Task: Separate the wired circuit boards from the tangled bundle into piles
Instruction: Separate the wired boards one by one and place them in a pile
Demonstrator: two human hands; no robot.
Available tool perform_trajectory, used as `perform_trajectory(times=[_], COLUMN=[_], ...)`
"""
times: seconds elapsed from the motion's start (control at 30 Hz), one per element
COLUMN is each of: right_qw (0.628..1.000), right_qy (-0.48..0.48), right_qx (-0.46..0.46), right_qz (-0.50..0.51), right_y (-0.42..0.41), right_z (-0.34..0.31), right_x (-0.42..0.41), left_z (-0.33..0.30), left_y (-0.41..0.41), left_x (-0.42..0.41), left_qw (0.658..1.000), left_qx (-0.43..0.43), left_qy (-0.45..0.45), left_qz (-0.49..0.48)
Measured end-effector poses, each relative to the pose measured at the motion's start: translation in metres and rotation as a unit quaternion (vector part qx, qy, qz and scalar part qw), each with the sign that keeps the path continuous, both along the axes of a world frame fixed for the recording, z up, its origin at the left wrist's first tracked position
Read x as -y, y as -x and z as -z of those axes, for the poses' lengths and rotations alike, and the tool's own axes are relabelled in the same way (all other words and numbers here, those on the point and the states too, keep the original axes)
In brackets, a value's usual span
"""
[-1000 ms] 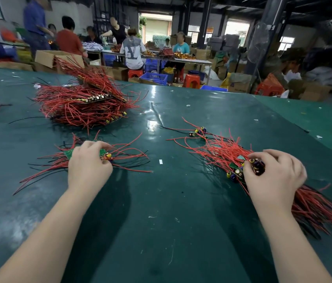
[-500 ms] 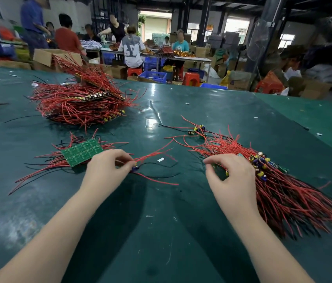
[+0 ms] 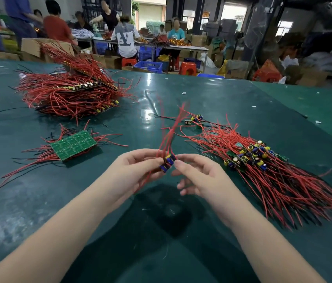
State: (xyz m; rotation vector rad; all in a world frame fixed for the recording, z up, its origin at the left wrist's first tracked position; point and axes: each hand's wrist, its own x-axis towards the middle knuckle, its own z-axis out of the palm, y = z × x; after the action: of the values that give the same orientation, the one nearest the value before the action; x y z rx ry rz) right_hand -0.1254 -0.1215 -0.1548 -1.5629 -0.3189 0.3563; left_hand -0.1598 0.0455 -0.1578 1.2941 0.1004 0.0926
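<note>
Your left hand (image 3: 134, 170) pinched the small wired board (image 3: 168, 162) between curled fingers (image 3: 140, 160), and your right hand (image 3: 199, 176) met it with its fingertips (image 3: 178, 166) curled onto the other end, the board lifted off the bench (image 3: 161, 231). Its red leads (image 3: 171, 129) trailed up and away beyond your fingers, so you did best to draw them free gently before laying it down. Left of your fingers lay the small sorted pile (image 3: 73, 145), right of them the tangled bundle (image 3: 263, 166), and farthest off the big heap (image 3: 69, 92).

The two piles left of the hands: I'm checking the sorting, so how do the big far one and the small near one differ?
The far pile is tall, with many boards stacked; the near pile is low. Far boards show components edge-on; the near top board shows its flat green underside. Both trail red wires.
</note>
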Motion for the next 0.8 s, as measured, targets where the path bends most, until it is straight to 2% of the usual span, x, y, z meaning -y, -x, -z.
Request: perform_trajectory(times=[0.07, 0.13, 0.27, 0.4, 0.57, 0.8], right_qw=[0.999, 1.0, 0.999, 0.996, 0.995, 0.993], right_qy=[-0.029, -0.019, -0.042, -0.066, -0.064, -0.109], right_qx=[-0.025, -0.01, 0.018, 0.049, 0.063, -0.018], right_qz=[-0.002, 0.009, 0.009, 0.022, 0.033, -0.029], right_y=[0.002, 0.002, 0.002, 0.0, -0.002, -0.005], right_z=[-0.001, 0.0, 0.003, 0.004, 0.005, 0.006], right_x=[-0.002, -0.003, -0.003, -0.004, -0.003, 0.002], left_z=[0.002, 0.002, 0.005, 0.011, 0.011, 0.008], left_y=[0.002, 0.003, 0.0, -0.002, -0.002, 0.001], left_x=[0.0, 0.001, 0.003, 0.006, 0.007, 0.007], left_qw=[0.987, 0.967, 0.973, 0.972, 0.966, 0.968], left_qx=[0.056, 0.091, 0.06, 0.011, 0.033, 0.048], left_qy=[-0.153, -0.239, -0.222, -0.233, -0.255, -0.243], left_qz=[-0.009, -0.011, -0.018, 0.022, 0.016, 0.051])
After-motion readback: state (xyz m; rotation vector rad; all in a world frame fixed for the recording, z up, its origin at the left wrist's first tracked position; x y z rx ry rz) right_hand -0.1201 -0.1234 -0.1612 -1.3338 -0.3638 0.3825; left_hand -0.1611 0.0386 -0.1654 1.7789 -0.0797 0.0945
